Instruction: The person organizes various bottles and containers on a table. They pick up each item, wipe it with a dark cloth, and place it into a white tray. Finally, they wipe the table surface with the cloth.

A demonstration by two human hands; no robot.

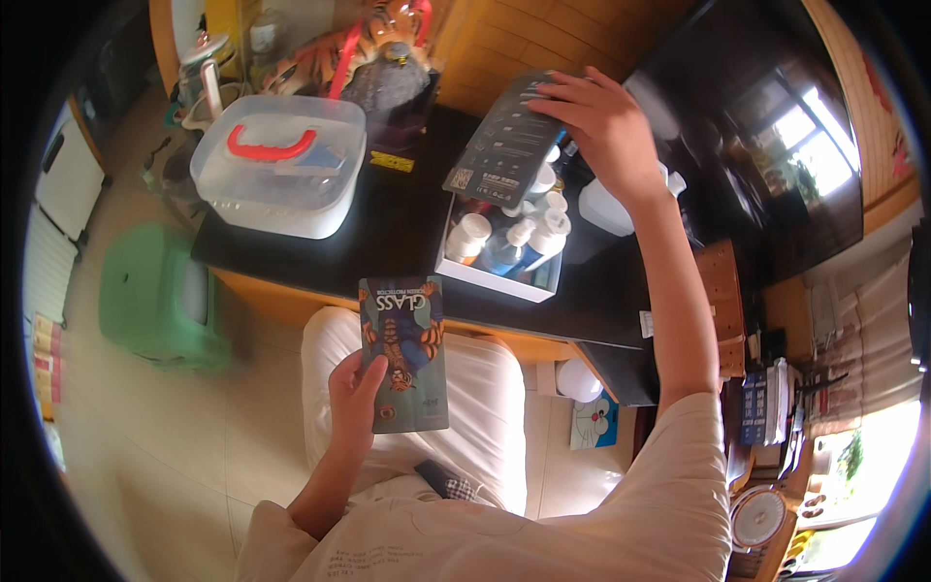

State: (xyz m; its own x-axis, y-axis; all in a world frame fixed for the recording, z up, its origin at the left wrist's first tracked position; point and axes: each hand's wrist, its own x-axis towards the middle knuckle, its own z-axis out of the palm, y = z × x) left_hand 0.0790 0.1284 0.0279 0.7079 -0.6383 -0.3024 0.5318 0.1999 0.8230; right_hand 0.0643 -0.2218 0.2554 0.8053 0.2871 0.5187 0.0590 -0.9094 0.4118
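My left hand [353, 396] grips a screen protector package [407, 349] with a tiger picture, held above my lap with its print upside down to me. The thumb lies across its front. My right hand [607, 131] reaches out over the black tabletop [393, 218] and holds the far end of a dark, flat printed package [502, 142]. That package slants over the back of an open white box [502, 284]. Inside the box stand several bottles, among them a white-capped bottle [469, 238] and a pump bottle [507, 247]. The package hides part of the box.
A clear plastic container [284, 196] with a red handle stands on the left of the table. Beyond it is a tiger figure [396, 22]. A large television [785, 145] rises at right. A green stool [156, 298] sits on the floor at left.
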